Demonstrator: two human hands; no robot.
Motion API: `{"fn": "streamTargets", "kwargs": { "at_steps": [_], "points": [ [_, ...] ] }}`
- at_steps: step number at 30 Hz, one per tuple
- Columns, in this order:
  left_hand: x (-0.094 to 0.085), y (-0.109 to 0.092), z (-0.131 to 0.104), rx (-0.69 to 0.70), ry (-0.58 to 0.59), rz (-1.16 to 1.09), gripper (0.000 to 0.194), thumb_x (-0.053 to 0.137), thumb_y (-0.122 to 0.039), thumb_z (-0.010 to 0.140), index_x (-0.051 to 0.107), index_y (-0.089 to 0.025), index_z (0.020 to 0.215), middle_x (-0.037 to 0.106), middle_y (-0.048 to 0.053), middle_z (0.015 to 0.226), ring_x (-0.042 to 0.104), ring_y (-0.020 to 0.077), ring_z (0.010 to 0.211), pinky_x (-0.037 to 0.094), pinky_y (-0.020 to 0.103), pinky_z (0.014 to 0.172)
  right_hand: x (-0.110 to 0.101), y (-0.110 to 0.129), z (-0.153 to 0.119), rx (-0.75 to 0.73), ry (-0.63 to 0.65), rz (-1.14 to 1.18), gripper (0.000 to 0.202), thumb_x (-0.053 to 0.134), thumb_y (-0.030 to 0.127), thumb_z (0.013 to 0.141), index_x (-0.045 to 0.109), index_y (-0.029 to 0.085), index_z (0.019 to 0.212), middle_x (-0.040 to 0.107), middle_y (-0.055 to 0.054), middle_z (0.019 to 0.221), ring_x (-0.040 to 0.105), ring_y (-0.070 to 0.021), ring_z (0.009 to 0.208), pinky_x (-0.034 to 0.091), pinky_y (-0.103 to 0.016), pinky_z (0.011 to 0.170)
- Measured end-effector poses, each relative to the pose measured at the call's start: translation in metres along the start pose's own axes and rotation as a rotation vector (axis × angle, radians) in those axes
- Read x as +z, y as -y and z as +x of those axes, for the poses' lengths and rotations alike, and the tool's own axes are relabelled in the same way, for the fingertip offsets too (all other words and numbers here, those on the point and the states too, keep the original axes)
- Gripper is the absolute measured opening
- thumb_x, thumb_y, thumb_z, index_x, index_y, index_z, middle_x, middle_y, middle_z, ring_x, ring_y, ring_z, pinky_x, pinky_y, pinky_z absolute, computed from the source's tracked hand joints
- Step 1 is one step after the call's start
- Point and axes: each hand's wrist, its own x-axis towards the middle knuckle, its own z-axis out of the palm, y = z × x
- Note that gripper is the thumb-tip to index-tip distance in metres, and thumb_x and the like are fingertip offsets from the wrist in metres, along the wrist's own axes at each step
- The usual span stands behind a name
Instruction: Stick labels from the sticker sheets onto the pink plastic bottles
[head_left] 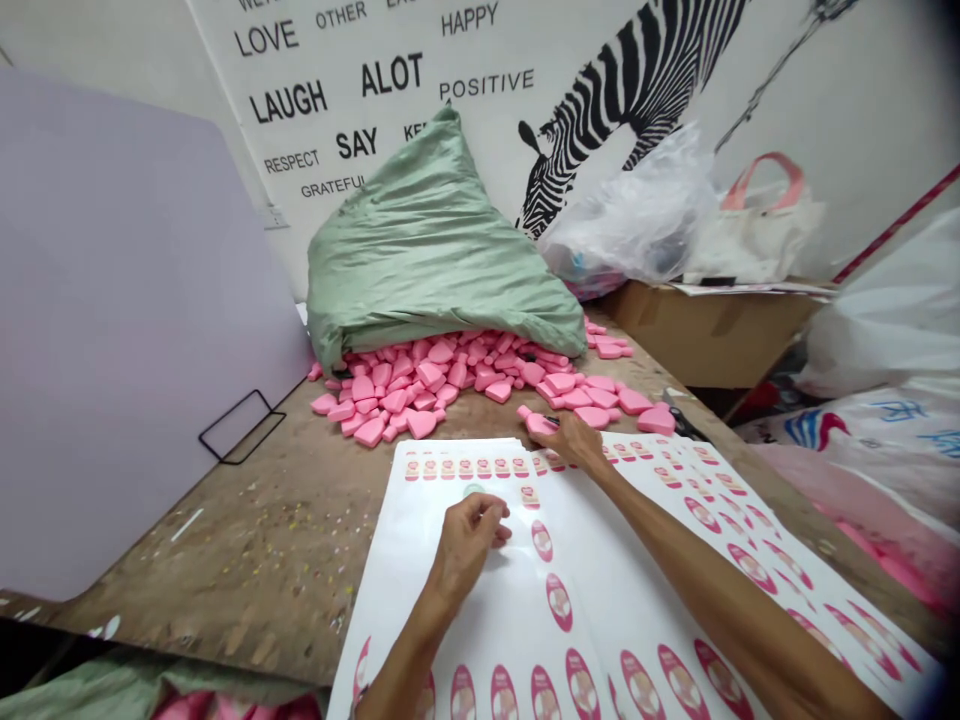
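Two white sticker sheets [480,590] with pink oval and small square labels lie side by side on the brown table. Over the left sheet is my left hand [469,540], its fingers curled and pinched together; whatever is between them is too small to make out. My right hand [570,440] reaches to the top edge of the sheets, its fingers on a pink bottle-shaped piece [537,421]. A dark thin item shows at those fingertips. Behind, a heap of pink pieces [431,375] spills from a green fabric sack [435,250].
A pale purple board [135,330] stands at the left, with a black wire frame [241,428] by it. Dark scissors [682,420] lie right of the pieces. A cardboard box [712,335] and plastic bags [885,430] are at the right.
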Motion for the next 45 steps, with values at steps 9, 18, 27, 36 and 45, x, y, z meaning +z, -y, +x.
{"fn": "streamTargets", "kwargs": {
  "at_steps": [9, 18, 27, 36, 45],
  "points": [
    [0.011, 0.013, 0.024, 0.074, -0.085, -0.376, 0.044, 0.061, -0.051, 0.078, 0.056, -0.014, 0.1, 0.063, 0.012, 0.105, 0.062, 0.0213, 0.095, 0.052, 0.028, 0.077, -0.001, 0.053, -0.096, -0.32, 0.434, 0.574, 0.048, 0.061, 0.058, 0.07, 0.064, 0.017, 0.095, 0.065, -0.003, 0.083, 0.056, -0.0155, 0.07, 0.043, -0.027, 0.062],
    [-0.091, -0.019, -0.019, 0.11, -0.373, -0.373, 0.04, 0.056, -0.047, 0.082, 0.054, -0.011, 0.101, 0.068, 0.012, 0.086, 0.064, 0.015, 0.062, 0.053, 0.024, 0.053, 0.02, 0.051, -0.103, -0.431, 0.38, 0.266, 0.038, 0.039, 0.051, 0.087, 0.058, 0.025, 0.106, 0.066, -0.004, 0.084, 0.061, -0.0209, 0.076, 0.043, -0.032, 0.067],
    [-0.125, 0.003, -0.063, -0.105, -0.316, -0.449, 0.037, 0.059, -0.042, 0.08, 0.052, -0.011, 0.099, 0.068, 0.012, 0.081, 0.064, 0.016, 0.058, 0.055, 0.028, 0.054, 0.025, 0.09, -0.132, -0.842, 0.262, -0.129, 0.03, 0.05, 0.039, 0.085, 0.062, 0.026, 0.109, 0.067, -0.01, 0.088, 0.058, -0.0255, 0.085, 0.037, -0.039, 0.078],
    [-0.094, 0.001, -0.034, -0.051, -0.12, -0.354, 0.038, 0.059, -0.045, 0.079, 0.056, -0.014, 0.101, 0.065, 0.011, 0.094, 0.063, 0.014, 0.056, 0.053, 0.026, 0.051, 0.021, 0.061, -0.12, -0.375, 0.223, 0.111, 0.031, 0.035, 0.047, 0.09, 0.057, 0.025, 0.091, 0.068, -0.004, 0.083, 0.06, -0.0203, 0.072, 0.04, -0.03, 0.062],
    [-0.045, 0.028, 0.002, -0.024, -0.254, -0.218, 0.045, 0.059, -0.053, 0.075, 0.057, -0.015, 0.098, 0.052, 0.002, 0.076, 0.056, 0.0119, 0.053, 0.051, 0.025, 0.048, 0.063, 0.066, -0.114, -0.499, 0.019, 0.001, 0.022, 0.039, 0.035, 0.09, 0.055, 0.022, 0.083, 0.065, -0.004, 0.081, 0.054, -0.022, 0.081, 0.032, -0.033, 0.07]
  ]
}}
